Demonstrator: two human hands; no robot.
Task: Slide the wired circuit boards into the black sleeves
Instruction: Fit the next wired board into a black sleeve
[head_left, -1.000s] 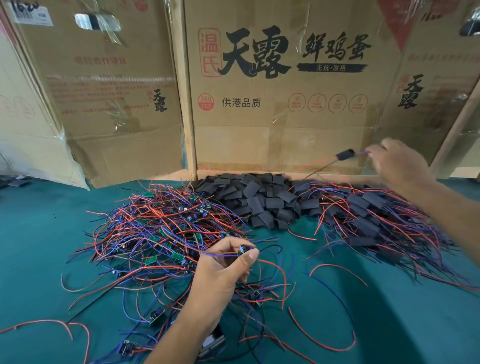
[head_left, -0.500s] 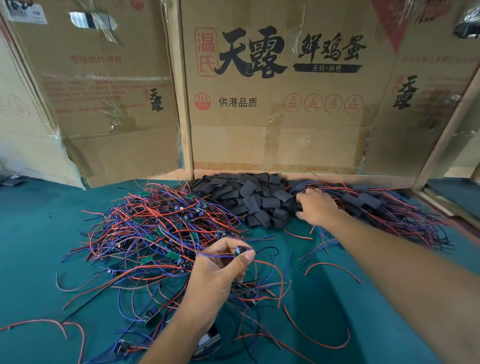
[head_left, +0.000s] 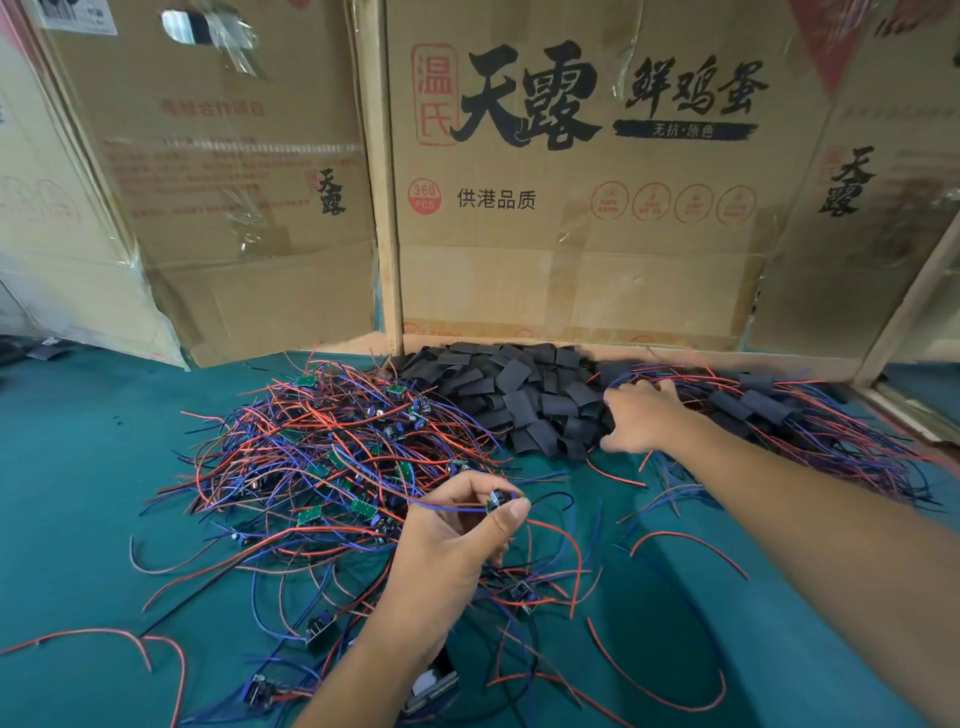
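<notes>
Fingers on the left hand (head_left: 457, 540) are curled in, thumb + index pinching a small wired circuit board (head_left: 494, 502) up off the table, w/ a blue wire trailing off to the left of it and a dark one looping out to the right. Board's tiny, can't make out much detail on it tbh.

Right hand (head_left: 641, 415) is stretched way out to the back, resting on the right edge of the pile of black sleeves (head_left: 511, 395). Fingers look spread and mostly straight over the sleeves, thumb sticking out toward the near side. Can't tell if it's actually got one pinched underneath, the fingertips are buried in the pile.

Sleeve pile sits at the back-middle of the green table (head_left: 83, 467), right up against the cardboard boxes (head_left: 571, 208) w/ the big black Chinese lettering. Left of it, a big tangled heap of bare boards (head_left: 332, 457) w/ red + blue wires, little green PCBs poking out here and there. Right of the sleeves, just past the right hand, another heap (head_left: 779, 415) where the boards are already in black sleeves, wires fanning out toward the right.

Few loose red wires (head_left: 680, 540) lying on the table near the person's forearms, plus a couple stray boards at the bottom left by the left arm.
</notes>
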